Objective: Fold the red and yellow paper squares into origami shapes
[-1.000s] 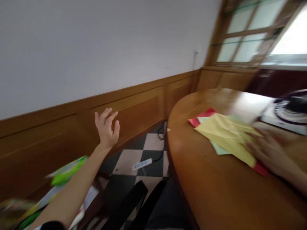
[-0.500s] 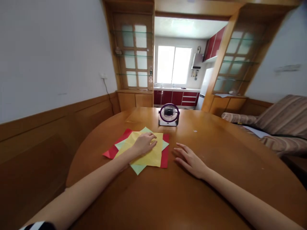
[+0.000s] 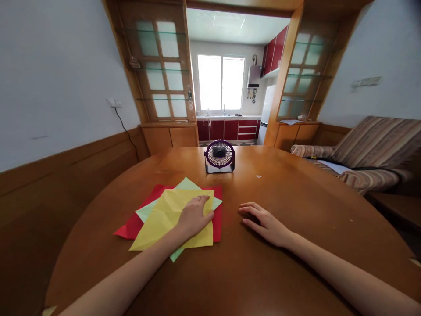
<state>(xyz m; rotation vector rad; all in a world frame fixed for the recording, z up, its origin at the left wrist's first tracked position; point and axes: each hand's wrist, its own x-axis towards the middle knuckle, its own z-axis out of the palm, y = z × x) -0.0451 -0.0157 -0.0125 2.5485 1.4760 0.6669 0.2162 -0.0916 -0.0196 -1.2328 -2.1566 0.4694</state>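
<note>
At a round brown wooden table (image 3: 296, 263), the left hand (image 3: 194, 217) lies flat, fingers loosely spread, on a creased yellow paper square (image 3: 166, 217) topping a green sheet (image 3: 187, 184) & red sheet (image 3: 144, 210); nothing gripped. Right hand (image 3: 266, 221) rests open on bare wood, just beside the stack. A small purple desk fan (image 3: 219, 156) faces them from beyond; if running, it could prob. scatter unpinned sheets.

Left hand (image 3: 194, 216) presses yellow paper (image 3: 164, 215); right hand (image 3: 266, 223) rests on table (image 3: 296, 197).
</note>
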